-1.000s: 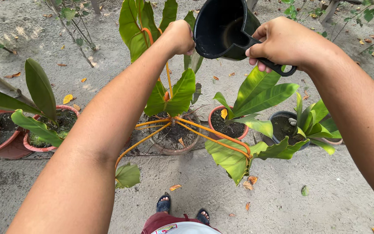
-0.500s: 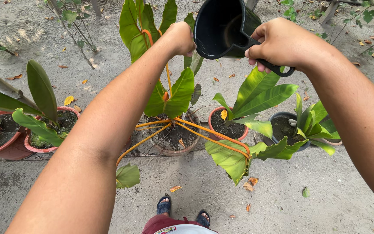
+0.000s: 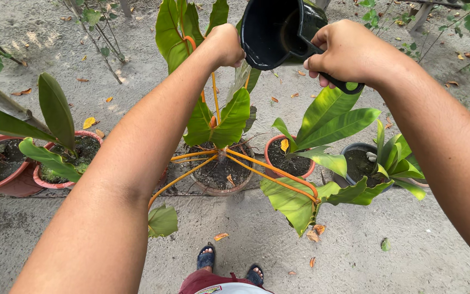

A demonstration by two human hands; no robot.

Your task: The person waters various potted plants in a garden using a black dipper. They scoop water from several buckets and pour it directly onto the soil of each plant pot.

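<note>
The right hand point(image 3: 349, 51) is clenched around the handle of a black scoop point(image 3: 278, 32), held tilted high above the orange-stemmed plant point(image 3: 216, 117) in its middle pot point(image 3: 221, 174). The left hand point(image 3: 225, 44) is curled shut at the scoop's rim, on what I cannot tell. Pots crowd both sides; open sandy ground point(image 3: 257, 228) lies before the sandalled feet point(image 3: 229, 261)

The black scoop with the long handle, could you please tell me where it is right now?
In the head view, the black scoop is top centre, held up by its handle in the right hand, with the left hand beside its rim, above the orange-stemmed plant.
</note>
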